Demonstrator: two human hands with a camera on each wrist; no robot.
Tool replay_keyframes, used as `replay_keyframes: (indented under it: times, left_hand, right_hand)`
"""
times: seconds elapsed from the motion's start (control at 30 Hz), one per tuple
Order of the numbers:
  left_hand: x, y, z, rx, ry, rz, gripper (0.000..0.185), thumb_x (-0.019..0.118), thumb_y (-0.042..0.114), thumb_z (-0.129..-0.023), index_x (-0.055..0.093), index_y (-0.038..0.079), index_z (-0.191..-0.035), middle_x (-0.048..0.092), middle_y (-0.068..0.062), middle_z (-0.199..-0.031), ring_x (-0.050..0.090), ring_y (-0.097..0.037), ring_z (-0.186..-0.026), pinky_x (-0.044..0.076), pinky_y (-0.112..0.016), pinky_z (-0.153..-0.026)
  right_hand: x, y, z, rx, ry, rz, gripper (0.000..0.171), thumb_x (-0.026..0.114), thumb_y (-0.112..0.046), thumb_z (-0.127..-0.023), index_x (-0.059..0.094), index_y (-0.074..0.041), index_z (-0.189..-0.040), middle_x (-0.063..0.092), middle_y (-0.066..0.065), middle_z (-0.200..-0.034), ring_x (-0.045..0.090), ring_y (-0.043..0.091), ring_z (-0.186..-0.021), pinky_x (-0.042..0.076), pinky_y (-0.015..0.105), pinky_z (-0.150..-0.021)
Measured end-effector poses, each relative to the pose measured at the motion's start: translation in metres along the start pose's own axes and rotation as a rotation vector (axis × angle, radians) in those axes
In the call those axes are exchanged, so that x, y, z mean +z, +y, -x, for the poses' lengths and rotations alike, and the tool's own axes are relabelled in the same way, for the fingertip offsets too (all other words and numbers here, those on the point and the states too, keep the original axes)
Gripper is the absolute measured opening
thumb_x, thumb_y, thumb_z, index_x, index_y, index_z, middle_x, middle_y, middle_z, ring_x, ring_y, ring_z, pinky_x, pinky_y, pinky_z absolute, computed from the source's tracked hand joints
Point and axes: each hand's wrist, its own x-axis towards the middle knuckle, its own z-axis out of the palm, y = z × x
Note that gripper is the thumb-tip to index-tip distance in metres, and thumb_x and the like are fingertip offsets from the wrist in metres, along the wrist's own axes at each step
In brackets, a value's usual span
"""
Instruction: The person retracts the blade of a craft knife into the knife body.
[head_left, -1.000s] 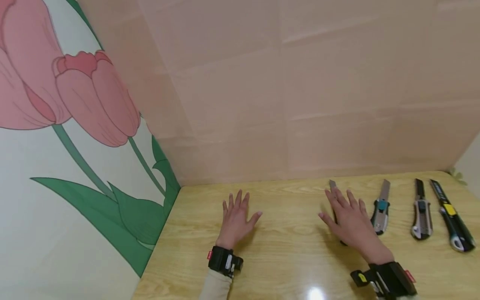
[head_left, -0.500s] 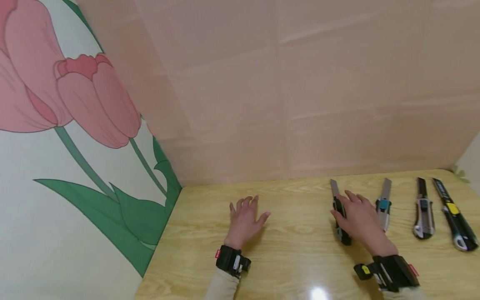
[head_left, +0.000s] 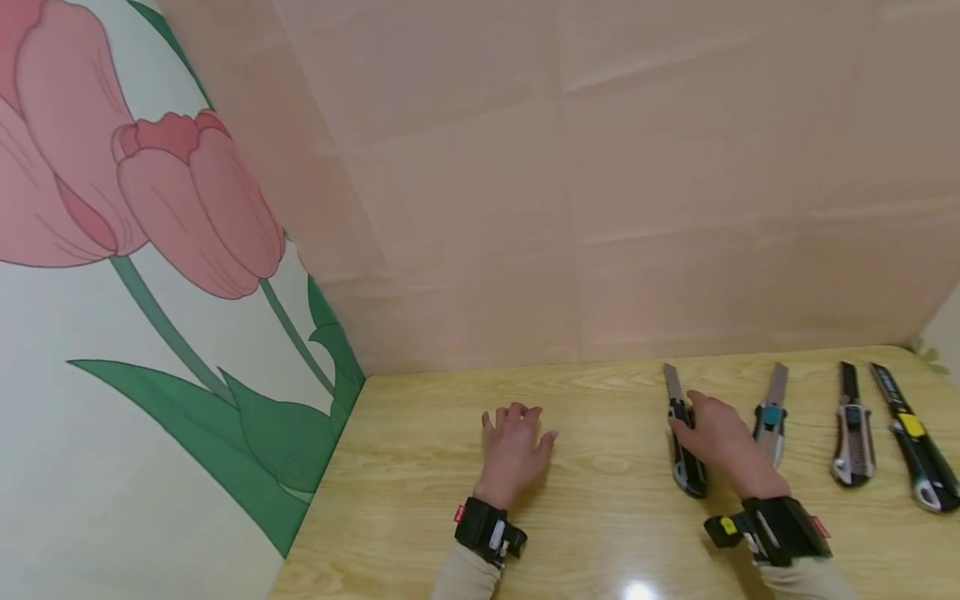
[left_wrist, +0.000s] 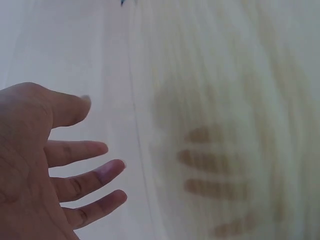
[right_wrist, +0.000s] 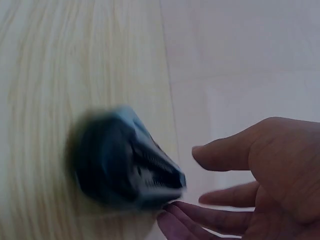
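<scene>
A black-and-grey utility knife [head_left: 686, 462] with its blade out lies leftmost in a row of several on the wooden table. My right hand [head_left: 723, 437] is right over it, thumb and fingers spread around the handle. In the right wrist view the blurred knife [right_wrist: 125, 165] shows end-on, with fingertips right at its edge and the thumb apart from it. My left hand [head_left: 513, 457] hovers above the wood farther left, fingers loosely bent and holding nothing. The left wrist view shows that hand's fingers [left_wrist: 90, 180] spread, with their shadow on the table.
To the right lie a teal-slider utility knife [head_left: 772, 417], a grey-and-black one [head_left: 852, 442] and a black one with a yellow slider [head_left: 915, 437]. Behind the table [head_left: 397, 500] rises a brown paper-like backdrop [head_left: 570, 208]. A tulip-painted wall [head_left: 180, 467] borders the left side.
My right hand has drawn its fingers in around the leftmost utility knife, uncovering more of its handle. My left hand has moved right, its fingers bending more.
</scene>
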Motion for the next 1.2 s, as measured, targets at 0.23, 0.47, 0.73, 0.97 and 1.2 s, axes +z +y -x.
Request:
replay_keyframes:
  times: [0.23, 0.47, 0.73, 0.97, 1.2]
  left_hand:
    - [0.006, 0.013, 0.000, 0.005, -0.028, 0.136, 0.041, 0.064, 0.042, -0.102, 0.068, 0.015, -0.133, 0.063, -0.001, -0.118, 0.055, -0.021, -0.109, 0.046, -0.045, -0.097]
    - [0.011, 0.016, 0.001, 0.006, -0.032, 0.132, 0.038, 0.067, 0.039, -0.100, 0.071, 0.012, -0.127, 0.065, 0.001, -0.114, 0.055, -0.016, -0.100, 0.050, -0.030, -0.085]
    - [0.008, 0.020, 0.000, 0.023, -0.041, 0.306, 0.030, 0.066, 0.033, -0.102, 0.074, 0.011, -0.122, 0.071, 0.001, -0.110, 0.058, -0.013, -0.098, 0.051, -0.026, -0.086]
    - [0.009, 0.025, 0.000, 0.018, -0.121, 0.642, 0.026, 0.065, 0.031, -0.103, 0.076, 0.013, -0.118, 0.072, 0.010, -0.105, 0.064, -0.004, -0.093, 0.054, -0.019, -0.083]
    - [0.006, 0.035, 0.000, -0.015, -0.282, 0.960, 0.033, 0.062, 0.034, -0.105, 0.074, 0.007, -0.119, 0.078, -0.003, -0.089, 0.072, -0.018, -0.062, 0.060, -0.028, -0.052]
  right_hand:
    - [0.017, -0.006, -0.004, 0.048, 0.056, 0.017, 0.071, 0.076, -0.021, -0.092, 0.042, 0.026, -0.134, 0.055, 0.044, -0.108, 0.058, 0.052, -0.091, 0.054, 0.060, -0.070]
    - [0.023, -0.011, -0.002, 0.115, 0.093, 0.015, 0.062, 0.076, -0.019, -0.088, 0.052, 0.022, -0.129, 0.062, 0.038, -0.102, 0.061, 0.034, -0.071, 0.052, 0.044, -0.054]
    - [0.023, -0.024, -0.004, 0.119, 0.100, -0.099, 0.038, 0.076, -0.021, -0.089, 0.068, 0.008, -0.112, 0.070, 0.015, -0.085, 0.059, 0.020, -0.062, 0.047, 0.032, -0.048]
    - [0.022, -0.051, -0.009, 0.052, 0.229, -0.129, 0.048, 0.077, -0.023, -0.087, 0.064, 0.012, -0.116, 0.069, 0.026, -0.096, 0.065, 0.026, -0.071, 0.054, 0.036, -0.054]
    - [0.019, -0.079, -0.013, 0.028, 0.241, -0.159, 0.048, 0.079, -0.026, -0.086, 0.065, 0.009, -0.116, 0.069, 0.023, -0.098, 0.065, 0.029, -0.081, 0.055, 0.034, -0.059]
